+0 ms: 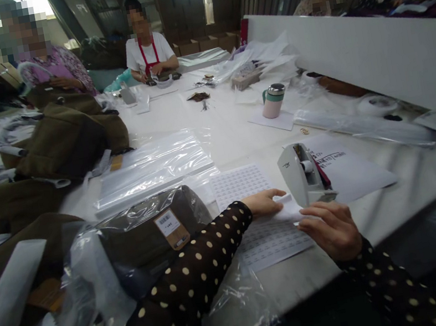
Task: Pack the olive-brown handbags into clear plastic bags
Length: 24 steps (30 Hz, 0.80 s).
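Right now both hands meet over a white sheet of small printed labels (253, 218) lying flat on the white desk (233, 132), close to its near edge. The left hand (264, 202) reaches in from the left in a dark polka-dot sleeve, its fingers closed in a pinch on a small white strip of paper (289, 208). The right hand (333, 230) comes up from the near edge on the right, fingers curled, its fingertips touching the same strip from the other end; whether it truly grips the strip cannot be told. The strip runs roughly left to right between them, so each hand sits at one end of its long axis, the left slightly farther from the body.

Just beyond the strip, touching or nearly touching it, stands a white plastic label dispenser (302, 173) with a dark red part inside, resting on a white printed paper sheet (349, 168). It is nearer the right hand. Left of the sleeve lies an olive-brown bag wrapped in clear plastic (154, 233) with a brown barcode tag. A pink and green lidded tumbler (273, 101) stands well away across the desk.
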Motion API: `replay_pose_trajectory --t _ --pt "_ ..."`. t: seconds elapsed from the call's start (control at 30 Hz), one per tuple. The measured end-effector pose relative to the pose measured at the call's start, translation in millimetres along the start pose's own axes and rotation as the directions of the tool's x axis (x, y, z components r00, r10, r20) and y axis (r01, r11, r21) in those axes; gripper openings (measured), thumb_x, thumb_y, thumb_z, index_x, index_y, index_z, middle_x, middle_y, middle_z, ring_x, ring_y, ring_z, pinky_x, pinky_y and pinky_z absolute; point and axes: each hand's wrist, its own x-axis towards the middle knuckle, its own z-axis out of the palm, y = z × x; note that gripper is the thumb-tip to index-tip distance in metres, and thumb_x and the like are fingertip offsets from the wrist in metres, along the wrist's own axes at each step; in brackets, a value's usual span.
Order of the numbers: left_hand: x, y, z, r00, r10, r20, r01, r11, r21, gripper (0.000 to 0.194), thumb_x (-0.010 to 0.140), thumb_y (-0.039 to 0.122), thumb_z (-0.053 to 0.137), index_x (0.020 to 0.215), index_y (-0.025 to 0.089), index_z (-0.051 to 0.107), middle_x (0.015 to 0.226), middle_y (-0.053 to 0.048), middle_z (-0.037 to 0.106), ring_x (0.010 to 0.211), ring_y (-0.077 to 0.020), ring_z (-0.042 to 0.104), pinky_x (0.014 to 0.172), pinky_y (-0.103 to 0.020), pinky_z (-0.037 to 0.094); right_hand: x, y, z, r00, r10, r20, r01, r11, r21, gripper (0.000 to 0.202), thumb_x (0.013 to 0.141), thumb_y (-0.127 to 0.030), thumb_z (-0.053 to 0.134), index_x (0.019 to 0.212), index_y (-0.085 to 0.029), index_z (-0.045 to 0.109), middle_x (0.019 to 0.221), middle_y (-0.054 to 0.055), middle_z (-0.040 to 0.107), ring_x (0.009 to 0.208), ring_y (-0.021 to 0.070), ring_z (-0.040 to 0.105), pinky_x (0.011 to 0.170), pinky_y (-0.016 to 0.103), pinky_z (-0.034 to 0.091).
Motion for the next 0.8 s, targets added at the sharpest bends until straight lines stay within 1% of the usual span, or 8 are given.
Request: replay_pose_trajectory --t 0.07,0.13,0.2,0.27,0.43,0.57,0.7,0.8 --pt "-8.6 3.3 -1.4 0.994 -0.002 -0.112 0.010 0.998 0.068 0.062 0.076 0.035 0.055 0.132 0.017 0.037 0.127 -0.012 0.049 0.116 -0.0289 0.043 0.098 -0.044 0.033 9.4 -4.6 -0.1 0.935 0.351 0.048 -0.351 0.901 0.256 0.005 0.073 -0.025 0.067 0.073 -0.021 0.063 0.087 0.003 0.065 0.087 0.0199 0.058 0.082 0.036 0.041" --pt "-28.5 6.3 -0.6 0.959 0.069 -0.274 -0.011 0.978 0.206 0.070 0.075 0.042 0.057 0.135 0.017 0.030 0.137 -0.015 0.037 0.125 -0.0332 0.031 0.101 -0.051 0.025 24.6 -10.2 2.7 0.731 0.623 0.278 -0.656 0.531 0.536 0.017 0.072 -0.037 0.066 0.073 -0.020 0.062 0.081 0.004 0.064 0.078 0.0189 0.059 0.074 0.035 0.045" --pt "-61.5 6.4 3.6 0.895 0.207 -0.395 -0.042 0.921 0.388 0.064 0.075 0.044 0.058 0.131 0.020 0.035 0.138 -0.012 0.035 0.127 -0.0328 0.027 0.102 -0.052 0.024 42.9 -18.1 8.6 0.538 0.659 0.525 -0.761 0.111 0.639 0.028 0.067 -0.044 0.069 0.074 -0.019 0.062 0.076 0.004 0.064 0.070 0.0175 0.058 0.067 0.032 0.047" --pt "-105.4 1.5 11.6 0.840 0.324 -0.435 -0.063 0.855 0.515 0.052 0.077 0.042 0.058 0.122 0.021 0.045 0.132 -0.010 0.043 0.124 -0.0294 0.033 0.101 -0.047 0.028 61.1 -28.9 17.6 0.457 0.609 0.648 -0.769 -0.095 0.632 0.033 0.059 -0.045 0.074 0.073 -0.018 0.062 0.073 0.004 0.063 0.068 0.0159 0.057 0.066 0.029 0.047" --pt "-220.2 -30.2 38.6 0.759 0.403 -0.511 -0.026 0.803 0.595 0.028 0.083 0.037 0.051 0.107 0.023 0.055 0.124 -0.002 0.052 0.119 -0.0229 0.038 0.102 -0.041 0.031 103.6 -63.5 53.3 0.483 0.444 0.755 -0.850 0.030 0.526 0.034 0.056 -0.045 0.076 0.069 -0.017 0.063 0.067 0.002 0.058 0.063 0.0119 0.050 0.060 0.023 0.043" --pt "-285.8 -59.8 43.1 0.617 0.348 -0.705 0.230 0.778 0.585 0.023 0.085 0.031 0.049 0.104 0.023 0.057 0.120 -0.001 0.056 0.118 -0.0217 0.041 0.102 -0.041 0.032 154.0 -110.1 93.3 0.526 0.204 0.826 -0.846 0.221 0.484 0.037 0.059 -0.050 0.072 0.068 -0.016 0.062 0.061 0.000 0.052 0.053 0.0084 0.043 0.050 0.021 0.038" --pt "-326.6 -78.0 36.1 0.472 0.234 -0.850 0.484 0.737 0.472 0.029 0.084 0.027 0.050 0.112 0.023 0.055 0.122 -0.003 0.056 0.118 -0.0243 0.042 0.099 -0.046 0.035 208.6 -176.8 135.0 0.474 -0.023 0.880 -0.846 0.266 0.462 0.040 0.054 -0.051 0.073 0.066 -0.015 0.059 0.055 -0.004 0.048 0.046 0.0056 0.040 0.045 0.020 0.036" --pt "-340.4 -87.0 36.1 0.412 0.213 -0.886 0.568 0.700 0.432 0.033 0.083 0.033 0.051 0.114 0.023 0.055 0.125 -0.003 0.054 0.119 -0.0264 0.041 0.096 -0.048 0.037 238.3 -219.0 168.3 0.394 -0.022 0.919 -0.865 0.327 0.379 0.033 0.053 -0.041 0.075 0.065 -0.016 0.058 0.054 -0.006 0.047 0.048 0.0048 0.042 0.049 0.019 0.042"
